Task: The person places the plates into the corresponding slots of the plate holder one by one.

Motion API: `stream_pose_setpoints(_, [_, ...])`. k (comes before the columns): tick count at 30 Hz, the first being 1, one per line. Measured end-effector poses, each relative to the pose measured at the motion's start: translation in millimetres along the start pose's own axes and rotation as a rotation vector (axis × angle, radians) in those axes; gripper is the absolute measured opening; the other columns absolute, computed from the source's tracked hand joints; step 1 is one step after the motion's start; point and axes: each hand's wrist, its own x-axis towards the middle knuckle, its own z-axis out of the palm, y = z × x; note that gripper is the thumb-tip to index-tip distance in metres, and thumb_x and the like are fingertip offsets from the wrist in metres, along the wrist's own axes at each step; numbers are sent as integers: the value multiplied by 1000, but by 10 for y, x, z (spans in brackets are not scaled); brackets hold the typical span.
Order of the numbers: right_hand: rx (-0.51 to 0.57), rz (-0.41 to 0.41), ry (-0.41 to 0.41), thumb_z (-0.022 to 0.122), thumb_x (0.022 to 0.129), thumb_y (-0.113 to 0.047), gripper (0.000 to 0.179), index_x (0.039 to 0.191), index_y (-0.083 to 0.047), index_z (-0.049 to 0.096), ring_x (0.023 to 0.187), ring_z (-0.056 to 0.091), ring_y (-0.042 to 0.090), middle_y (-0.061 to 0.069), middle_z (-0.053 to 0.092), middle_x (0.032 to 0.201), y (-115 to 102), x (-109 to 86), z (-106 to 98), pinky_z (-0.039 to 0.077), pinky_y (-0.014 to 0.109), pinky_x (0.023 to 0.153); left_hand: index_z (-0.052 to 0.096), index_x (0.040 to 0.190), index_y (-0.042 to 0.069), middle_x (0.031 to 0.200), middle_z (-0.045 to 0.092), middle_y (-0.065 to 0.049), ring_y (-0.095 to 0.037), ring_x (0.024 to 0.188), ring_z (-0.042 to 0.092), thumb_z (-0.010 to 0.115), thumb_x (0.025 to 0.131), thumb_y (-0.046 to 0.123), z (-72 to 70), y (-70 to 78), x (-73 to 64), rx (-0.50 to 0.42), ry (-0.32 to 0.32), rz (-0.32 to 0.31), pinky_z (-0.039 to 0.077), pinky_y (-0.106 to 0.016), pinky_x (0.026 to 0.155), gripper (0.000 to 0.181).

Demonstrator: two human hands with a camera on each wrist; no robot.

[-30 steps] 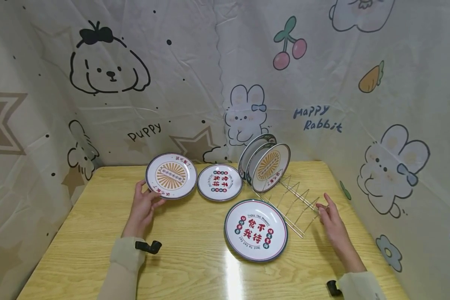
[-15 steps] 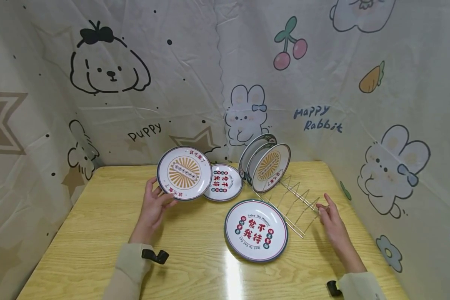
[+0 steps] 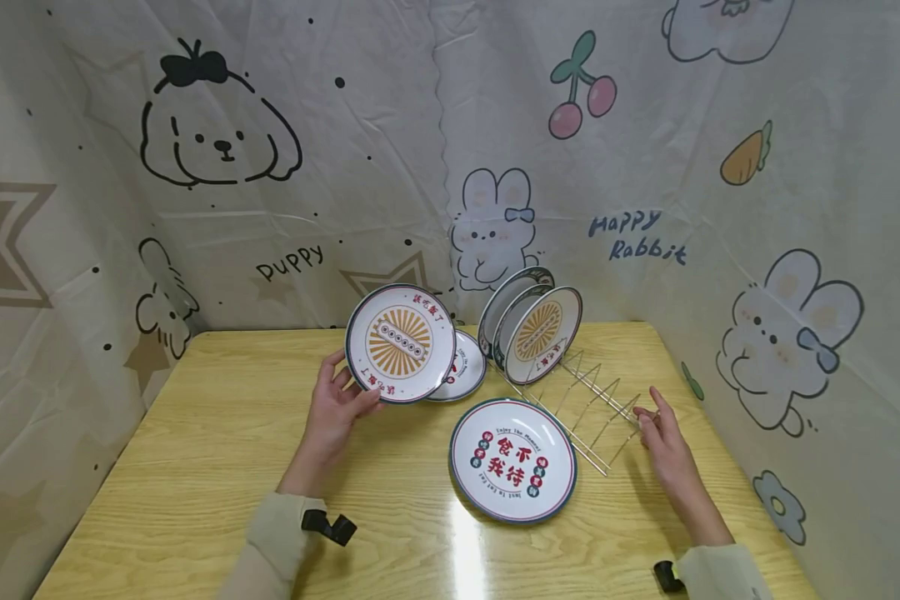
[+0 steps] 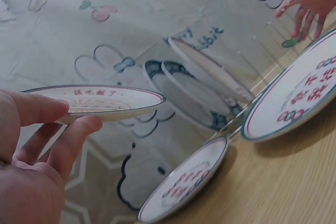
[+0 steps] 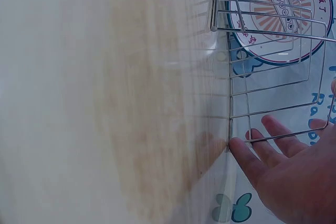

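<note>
Sunburst plate [image 3: 401,343] hangs above the tabletop [image 3: 225,433], its rim pinched in the left hand [image 3: 335,417]. The right hand [image 3: 667,450], fingers loosely spread, touches the end of the wire rack [image 5: 230,98], likely steadying it. Racking seems in hand; that would call for turning the plate on edge, clearing the small plate [image 3: 467,371], large plate [image 3: 512,461] and three racked plates [image 3: 543,336].
</note>
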Motion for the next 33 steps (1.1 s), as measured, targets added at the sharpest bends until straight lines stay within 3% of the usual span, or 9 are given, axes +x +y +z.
stream_pose_setpoints(12, [15, -6, -6, 31, 114, -34, 65, 167, -11, 1, 115, 45, -9, 35, 41, 154, 21, 2, 0, 38, -2, 85, 38, 148, 20, 127, 60, -3, -13, 107, 66, 66, 90, -17, 388, 30, -44, 80, -98, 13, 66, -29, 77, 75])
stream_pose_setpoints(24, [17, 4, -6, 32, 114, -33, 64, 167, -11, 2, 121, 45, 2, 34, 41, 154, 23, 9, 1, 38, -2, 86, 36, 153, 14, 133, 57, -7, -16, 114, 64, 67, 88, -18, 733, -89, 17, 57, -191, 45, 66, -32, 82, 79])
stream_pose_setpoints(33, [15, 20, -10, 32, 115, -28, 64, 167, -10, 0, 110, 45, -12, 35, 41, 154, 16, 12, -7, 38, 0, 85, 39, 152, 13, 138, 52, -15, -19, 121, 60, 68, 87, -17, 991, -225, 109, 120, -215, 54, 65, -37, 88, 78])
